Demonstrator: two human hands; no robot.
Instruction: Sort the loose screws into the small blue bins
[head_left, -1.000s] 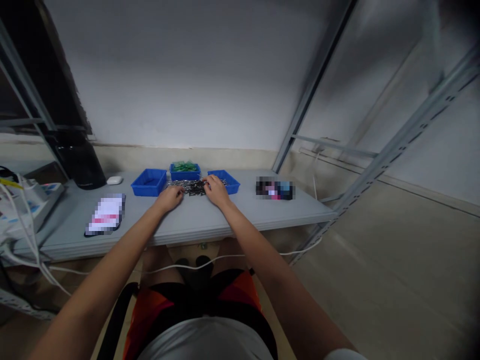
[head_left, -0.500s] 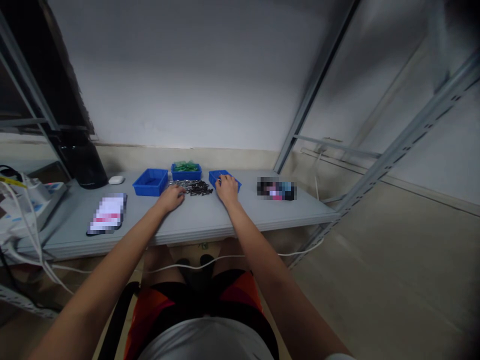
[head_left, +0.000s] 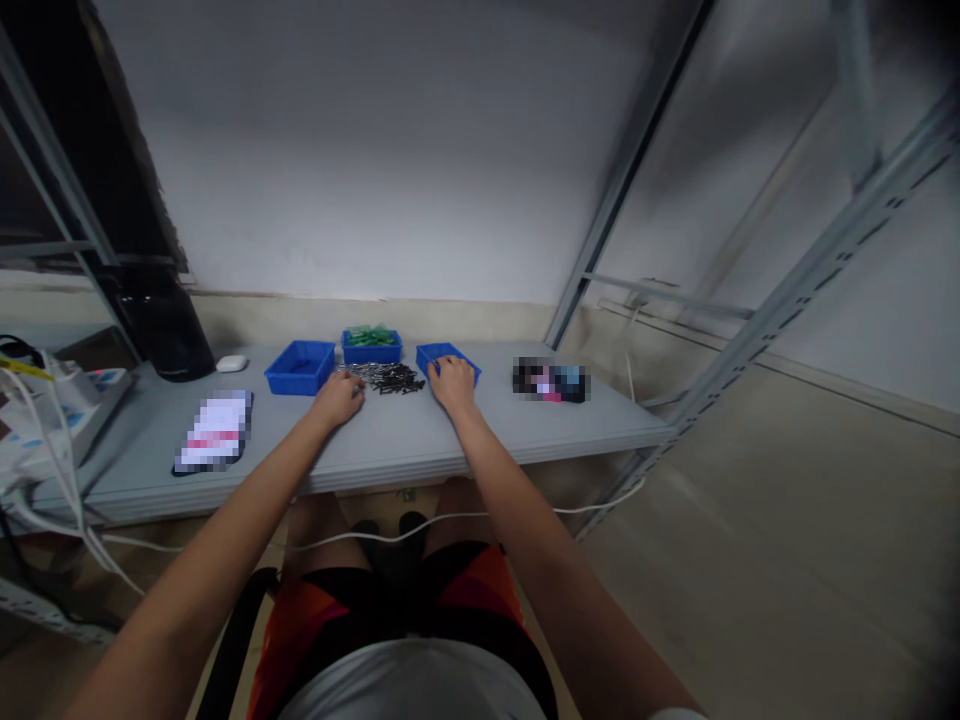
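Observation:
A pile of small screw-like pieces lies mid-table, with silvery ones on the left and black ones on the right. My left hand rests on the tabletop at the pile's near left edge, its fingers loosely bent and nothing visible in them. Over the near left side of the right blue bin is my right hand. Its fingers are bent together, with a small dark bit showing by the thumb; the hand hides most of the bin's inside.
Left of the pile stands a blue bin; behind it, another blue bin holds green pieces. A phone, white case, black bottle and power strip lie left. A blurred device lies right.
My right hand has shifted very slightly left at the right bin. My left hand has drawn back a little from the pile. The whole view has tilted slightly.

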